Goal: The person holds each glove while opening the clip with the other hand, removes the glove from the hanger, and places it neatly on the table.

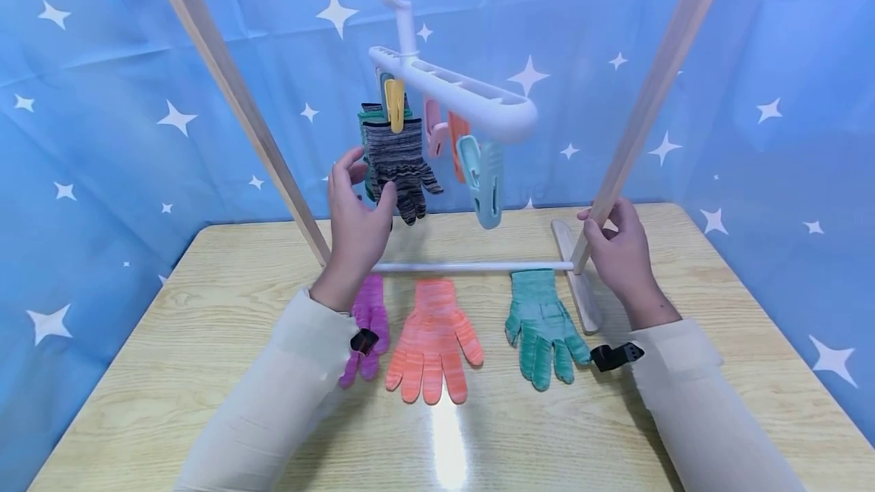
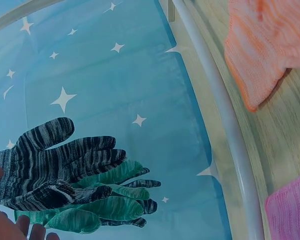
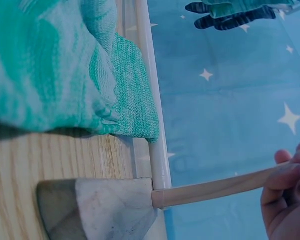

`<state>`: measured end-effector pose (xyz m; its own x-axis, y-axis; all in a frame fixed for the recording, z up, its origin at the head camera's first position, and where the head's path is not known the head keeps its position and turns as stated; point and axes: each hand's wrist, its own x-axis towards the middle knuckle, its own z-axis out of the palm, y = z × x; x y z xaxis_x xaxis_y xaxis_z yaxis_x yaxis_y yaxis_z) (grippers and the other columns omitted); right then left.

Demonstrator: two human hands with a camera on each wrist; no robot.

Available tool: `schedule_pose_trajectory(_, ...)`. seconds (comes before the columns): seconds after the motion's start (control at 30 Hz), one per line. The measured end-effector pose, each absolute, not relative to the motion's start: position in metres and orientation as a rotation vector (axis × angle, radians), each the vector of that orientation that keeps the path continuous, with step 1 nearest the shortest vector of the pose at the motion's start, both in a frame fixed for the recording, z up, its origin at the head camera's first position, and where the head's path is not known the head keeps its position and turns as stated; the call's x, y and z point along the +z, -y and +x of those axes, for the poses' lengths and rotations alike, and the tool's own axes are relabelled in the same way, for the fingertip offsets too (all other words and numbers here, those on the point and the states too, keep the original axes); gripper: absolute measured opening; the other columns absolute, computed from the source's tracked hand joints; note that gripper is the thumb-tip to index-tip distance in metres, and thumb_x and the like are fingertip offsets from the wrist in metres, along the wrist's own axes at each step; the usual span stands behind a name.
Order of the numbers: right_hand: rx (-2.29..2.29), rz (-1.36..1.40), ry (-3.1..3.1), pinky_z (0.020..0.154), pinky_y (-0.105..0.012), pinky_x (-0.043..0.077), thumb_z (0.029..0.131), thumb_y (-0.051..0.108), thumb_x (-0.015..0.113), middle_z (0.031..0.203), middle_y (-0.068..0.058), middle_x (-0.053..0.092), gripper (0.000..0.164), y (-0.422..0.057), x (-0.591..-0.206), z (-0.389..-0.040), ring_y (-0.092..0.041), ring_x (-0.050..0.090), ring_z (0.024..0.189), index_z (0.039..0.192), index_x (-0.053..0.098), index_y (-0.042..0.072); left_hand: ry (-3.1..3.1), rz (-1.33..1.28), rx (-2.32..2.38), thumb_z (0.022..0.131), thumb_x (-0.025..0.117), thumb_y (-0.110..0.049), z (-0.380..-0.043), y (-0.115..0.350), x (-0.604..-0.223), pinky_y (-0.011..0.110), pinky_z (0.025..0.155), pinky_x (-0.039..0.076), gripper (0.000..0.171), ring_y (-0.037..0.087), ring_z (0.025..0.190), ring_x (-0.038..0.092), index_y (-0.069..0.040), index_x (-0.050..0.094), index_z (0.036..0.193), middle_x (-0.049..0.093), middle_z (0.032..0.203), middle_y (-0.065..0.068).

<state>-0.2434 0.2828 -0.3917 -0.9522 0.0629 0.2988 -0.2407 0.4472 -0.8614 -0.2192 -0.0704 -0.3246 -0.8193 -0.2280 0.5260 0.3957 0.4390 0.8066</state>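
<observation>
My left hand (image 1: 358, 211) is beside the hanging gloves, its fingers loosely bent and its thumb apart from them, near a black-and-grey striped glove (image 1: 396, 150). A yellow clip (image 1: 395, 106) holds that glove's cuff under a white hanger (image 1: 472, 93). Behind it hang a green glove (image 2: 117, 207) and more dark striped fabric. In the left wrist view, fingertips (image 2: 37, 232) show below the green glove; whether they touch it I cannot tell. My right hand (image 1: 620, 253) grips the wooden right post (image 1: 636, 112) of the rack low down, seen in the right wrist view too.
Purple (image 1: 369, 317), orange (image 1: 434, 340) and green (image 1: 543, 325) gloves lie on the wooden table (image 1: 205, 370). Pink (image 1: 434, 127), orange (image 1: 459, 146) and light blue (image 1: 484, 181) clips hang from the hanger. A white lower bar (image 1: 472, 266) joins the posts above a wooden foot (image 1: 584, 302).
</observation>
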Motion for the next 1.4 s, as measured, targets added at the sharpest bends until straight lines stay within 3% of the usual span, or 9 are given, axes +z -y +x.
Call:
schedule_pose_trajectory(0.27, 1.487, 0.145, 2.418, 0.083, -0.032, 0.053, 0.105, 0.028, 0.044, 0.127, -0.007, 0.058, 0.038, -0.283, -0.394, -0.243, -0.011, 0.064, 0.099, 0.139, 0.041, 0.013, 2.114, -0.116, -1.464, 0.097, 0.060, -0.019, -0.223, 0.070, -0.329, 0.038, 0.091, 0.042, 0.055, 0.023, 0.119, 0.045, -0.014, 0.038, 0.147, 0.049, 0.130, 0.012)
schedule_pose_trajectory(0.43, 1.508, 0.126, 2.443, 0.068, -0.028, 0.054, 0.105, 0.029, 0.045, 0.128, -0.006, 0.057, 0.037, -0.285, -0.400, -0.239, -0.013, 0.064, 0.098, 0.139, 0.041, 0.014, 2.118, -0.109, -1.514, 0.098, 0.060, -0.017, -0.225, 0.068, -0.339, 0.041, 0.083, 0.043, 0.052, 0.023, 0.109, 0.049, -0.011, 0.040, 0.146, 0.053, 0.122, 0.013)
schedule_pose_trajectory(0.6, 1.532, 0.138, 2.424, 0.055, -0.027, 0.047, 0.105, 0.029, 0.046, 0.126, -0.002, 0.057, 0.035, -0.286, -0.402, -0.237, -0.015, 0.064, 0.090, 0.138, 0.042, 0.017, 2.111, -0.095, -1.555, 0.099, 0.059, -0.019, -0.226, 0.065, -0.342, 0.040, 0.085, 0.045, 0.051, 0.023, 0.109, 0.050, -0.011, 0.040, 0.146, 0.055, 0.121, 0.012)
schedule_pose_trajectory(0.8, 1.531, 0.145, 2.422, 0.054, -0.027, 0.045, 0.105, 0.028, 0.046, 0.124, 0.000, 0.058, 0.037, -0.284, -0.400, -0.237, -0.016, 0.063, 0.081, 0.139, 0.041, 0.017, 2.085, -0.092, -1.612, 0.100, 0.059, -0.019, -0.225, 0.063, -0.342, 0.034, 0.084, 0.047, 0.046, 0.021, 0.103, 0.053, -0.012, 0.044, 0.142, 0.057, 0.118, 0.010)
schedule_pose_trajectory(1.13, 1.514, 0.177, 2.434, 0.053, -0.028, 0.045, 0.106, 0.029, 0.043, 0.131, -0.012, 0.057, 0.038, -0.281, -0.398, -0.240, -0.021, 0.061, 0.074, 0.139, 0.041, 0.013, 2.050, -0.110, -1.684, 0.100, 0.059, -0.018, -0.219, 0.067, -0.349, 0.031, 0.084, 0.045, 0.041, 0.020, 0.094, 0.055, -0.004, 0.049, 0.137, 0.055, 0.112, 0.011)
schedule_pose_trajectory(1.4, 1.483, 0.164, 2.440, 0.052, -0.027, 0.045, 0.106, 0.031, 0.042, 0.130, -0.012, 0.057, 0.041, -0.284, -0.392, -0.240, -0.018, 0.060, 0.071, 0.142, 0.039, 0.011, 2.008, -0.212, -1.693, 0.100, 0.060, -0.019, -0.220, 0.067, -0.348, 0.029, 0.081, 0.043, 0.038, 0.018, 0.089, 0.050, 0.000, 0.051, 0.132, 0.050, 0.100, 0.006)
